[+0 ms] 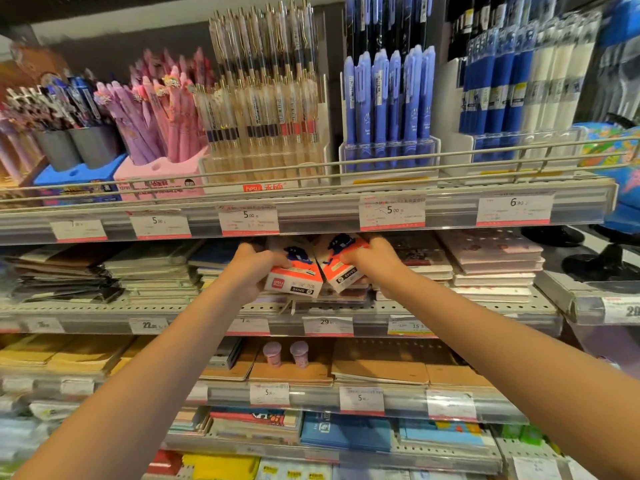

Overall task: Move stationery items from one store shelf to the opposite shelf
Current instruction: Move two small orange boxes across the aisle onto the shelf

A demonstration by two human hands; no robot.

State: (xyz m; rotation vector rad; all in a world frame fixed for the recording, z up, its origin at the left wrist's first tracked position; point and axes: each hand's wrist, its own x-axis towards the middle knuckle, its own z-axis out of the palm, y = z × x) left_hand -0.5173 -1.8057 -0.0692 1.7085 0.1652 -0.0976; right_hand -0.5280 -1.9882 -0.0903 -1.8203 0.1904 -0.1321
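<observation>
Both my arms reach into the second shelf (346,308) from the top. My left hand (254,268) grips a white and orange box (296,275) with a blue cartoon figure and a black label. My right hand (374,263) holds a second, matching box (341,268), tilted to the right. The two boxes touch along their inner edges, just under the upper shelf's price rail. They hover above stacked notebooks (343,294) on that shelf. The far ends of both boxes are hidden behind the rail.
Pen displays stand on the top shelf (311,216): pink pens (166,109), clear gold pens (263,98), blue pens (391,98). Notebook stacks (495,261) flank my hands. Lower shelves hold brown notebooks (377,365), two small purple cups (287,353) and more books.
</observation>
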